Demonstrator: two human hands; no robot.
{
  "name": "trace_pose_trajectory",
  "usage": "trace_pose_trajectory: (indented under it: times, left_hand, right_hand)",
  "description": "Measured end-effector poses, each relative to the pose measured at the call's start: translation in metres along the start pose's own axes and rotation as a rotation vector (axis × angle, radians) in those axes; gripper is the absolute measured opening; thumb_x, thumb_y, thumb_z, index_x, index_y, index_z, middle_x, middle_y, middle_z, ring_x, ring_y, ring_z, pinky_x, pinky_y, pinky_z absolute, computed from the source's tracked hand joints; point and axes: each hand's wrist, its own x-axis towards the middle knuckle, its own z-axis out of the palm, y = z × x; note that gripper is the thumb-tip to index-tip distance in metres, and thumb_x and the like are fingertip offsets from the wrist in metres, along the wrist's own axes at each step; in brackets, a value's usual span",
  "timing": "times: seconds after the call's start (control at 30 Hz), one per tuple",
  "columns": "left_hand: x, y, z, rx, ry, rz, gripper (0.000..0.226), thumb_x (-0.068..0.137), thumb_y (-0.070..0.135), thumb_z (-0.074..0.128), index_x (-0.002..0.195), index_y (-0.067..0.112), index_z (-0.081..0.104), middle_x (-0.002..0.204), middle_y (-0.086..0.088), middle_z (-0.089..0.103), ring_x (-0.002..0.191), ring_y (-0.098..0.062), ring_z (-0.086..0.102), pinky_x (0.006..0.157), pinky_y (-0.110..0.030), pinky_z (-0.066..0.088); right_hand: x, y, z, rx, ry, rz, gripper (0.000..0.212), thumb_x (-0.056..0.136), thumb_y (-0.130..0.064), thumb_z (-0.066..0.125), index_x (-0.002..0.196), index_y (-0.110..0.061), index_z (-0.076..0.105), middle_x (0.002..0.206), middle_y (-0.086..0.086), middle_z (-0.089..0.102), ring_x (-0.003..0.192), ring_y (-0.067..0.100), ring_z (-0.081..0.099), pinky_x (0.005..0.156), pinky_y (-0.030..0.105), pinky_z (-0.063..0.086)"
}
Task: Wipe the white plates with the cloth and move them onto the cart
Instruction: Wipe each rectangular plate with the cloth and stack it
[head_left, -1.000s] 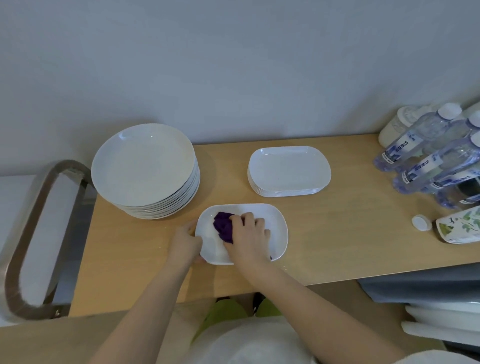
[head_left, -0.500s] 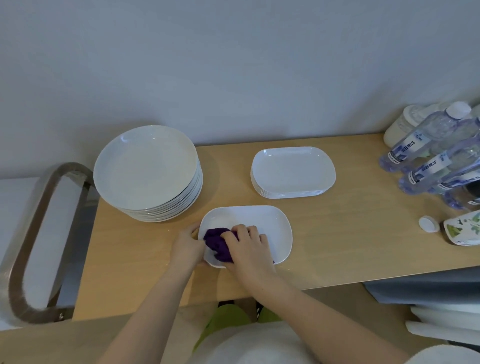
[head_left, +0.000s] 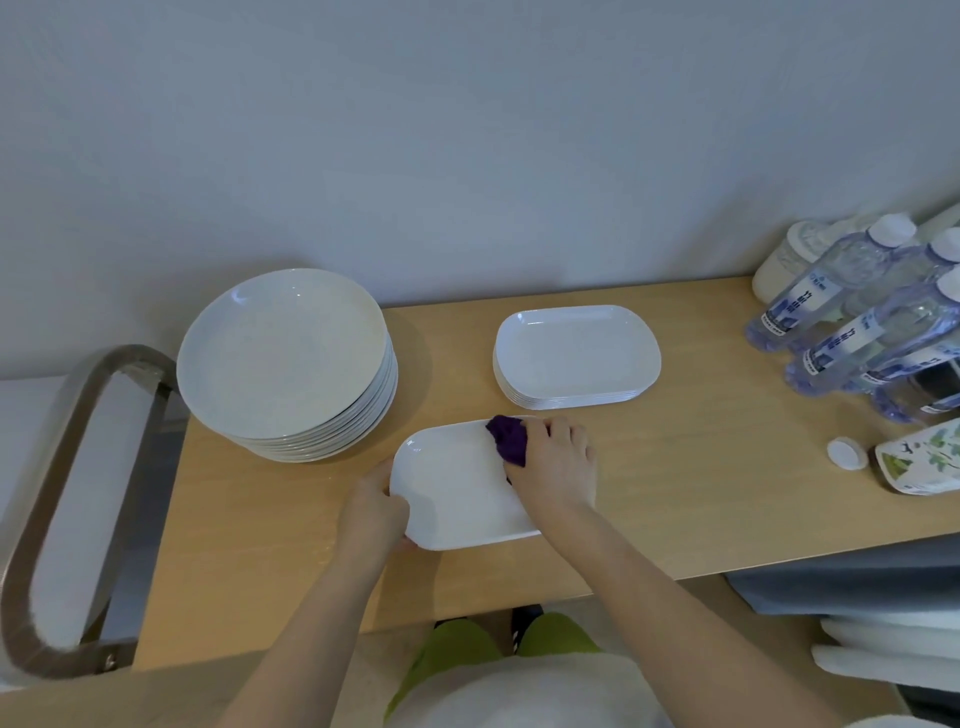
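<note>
Nearest the person, the left hand (head_left: 376, 512) grips the near-left corner of an oblong white plate (head_left: 457, 493), its fingers curled over the rim and the thumb side hidden beneath. The plate lies flat on the worktop (head_left: 675, 483), its long axis running left to right and slightly tilted away at the right end. Just beyond, at the plate's far-right corner, the right hand (head_left: 553, 462) presses a bunched purple cloth (head_left: 509, 439) down onto the rim; its fingers are bent over the cloth and bunch it against the plate.

So the plate stretches leftward and nearward from the right fingers, with most of its bare face between the two hands. The wiping stroke would probably have to travel back toward the left hand. For the carry to the cart, the left hand is the nearer one, since the cart handle (head_left: 67, 499) stands well to the left of those fingers, past the worktop's end.

The plate looks plain, glossy and shallow, with rounded corners and a raised lip, and no marks can be made out.

Farther off, a stack of oblong plates (head_left: 576, 356) sits straight beyond the right fingers, and a taller stack of round plates (head_left: 285, 358) beyond the left ones. Water bottles (head_left: 852, 322) stand far right.
</note>
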Motion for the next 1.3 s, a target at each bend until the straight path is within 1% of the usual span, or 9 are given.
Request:
trace_pose_trajectory:
  times: [0.17,0.33,0.5,0.73,0.9,0.97,1.03,1.17,1.3]
  left_hand:
    - [0.002,-0.002,-0.001,0.054,-0.006,0.026,0.065,0.076,-0.013,0.033,0.124,0.022,0.06,0.083,0.001,0.063,0.072,-0.029,0.064,0.044,-0.033,0.055]
    - [0.005,-0.002,0.001,0.168,0.038,0.085,0.046,0.081,-0.009,0.038,0.11,0.019,0.061,0.082,-0.004,0.064,0.084,-0.033,0.063,0.074,-0.044,0.054]
    - [0.003,-0.001,0.004,0.22,0.065,0.109,0.035,0.083,-0.007,0.041,0.107,0.011,0.06,0.087,-0.012,0.065,0.085,-0.036,0.061,0.072,-0.043,0.051]
    - [0.001,-0.001,0.003,0.211,0.049,0.101,0.052,0.074,-0.007,0.036,0.115,0.016,0.059,0.086,0.002,0.06,0.086,-0.029,0.06,0.076,-0.046,0.056]
    - [-0.002,-0.003,0.009,0.226,0.098,0.088,0.046,0.079,-0.005,0.038,0.115,0.016,0.056,0.089,0.002,0.059,0.081,-0.024,0.055,0.07,-0.038,0.053]
    - [-0.004,-0.003,0.011,0.239,0.118,0.089,0.046,0.079,-0.005,0.038,0.116,0.016,0.056,0.091,-0.001,0.058,0.082,-0.026,0.055,0.067,-0.034,0.051]
    - [-0.005,-0.002,0.011,0.228,0.11,0.076,0.049,0.077,-0.008,0.036,0.116,0.016,0.055,0.084,0.003,0.054,0.082,-0.029,0.055,0.068,-0.041,0.055]
    - [-0.006,0.001,0.01,0.188,0.094,0.047,0.048,0.076,-0.009,0.034,0.112,0.017,0.054,0.084,0.004,0.053,0.082,-0.03,0.057,0.072,-0.053,0.057]
    - [-0.008,0.002,0.009,0.163,0.075,0.016,0.046,0.077,-0.007,0.035,0.107,0.025,0.05,0.086,0.002,0.056,0.078,-0.029,0.06,0.07,-0.055,0.057]
  right_hand:
    - [0.002,-0.036,0.011,-0.079,-0.003,-0.05,0.035,0.089,-0.028,0.05,0.121,-0.014,0.047,0.123,0.008,0.049,0.113,0.03,0.044,0.086,0.037,0.036]
    - [-0.014,-0.068,0.022,-0.108,-0.05,-0.299,0.036,0.09,-0.026,0.052,0.125,-0.016,0.047,0.128,0.009,0.044,0.11,0.031,0.039,0.08,0.039,0.03]
    - [-0.016,-0.068,0.024,-0.133,-0.043,-0.443,0.037,0.091,-0.027,0.054,0.126,-0.019,0.047,0.13,0.009,0.044,0.111,0.032,0.039,0.083,0.04,0.033]
    - [-0.005,-0.011,0.003,-0.278,0.006,-0.188,0.033,0.091,-0.023,0.053,0.122,-0.016,0.047,0.123,0.01,0.051,0.105,0.032,0.048,0.081,0.037,0.038]
    - [-0.014,0.012,-0.011,-0.417,0.076,-0.164,0.036,0.057,-0.023,0.081,0.09,-0.019,0.066,0.087,0.002,0.064,0.074,0.023,0.057,0.06,0.029,0.04]
    - [-0.015,0.013,-0.007,-0.365,0.022,-0.186,0.031,0.077,-0.025,0.069,0.105,-0.018,0.058,0.105,0.005,0.06,0.089,0.026,0.053,0.068,0.032,0.034]
    - [-0.013,0.016,0.001,-0.281,0.01,-0.191,0.029,0.09,-0.027,0.053,0.116,-0.015,0.049,0.118,0.008,0.052,0.101,0.029,0.047,0.075,0.034,0.031]
    - [-0.028,0.01,0.003,-0.189,-0.036,-0.206,0.033,0.092,-0.026,0.049,0.123,-0.016,0.045,0.126,0.01,0.048,0.107,0.033,0.045,0.085,0.038,0.036]
    - [-0.041,-0.007,0.008,-0.142,-0.097,-0.358,0.036,0.09,-0.026,0.053,0.125,-0.017,0.047,0.124,0.008,0.048,0.108,0.032,0.042,0.088,0.04,0.033]
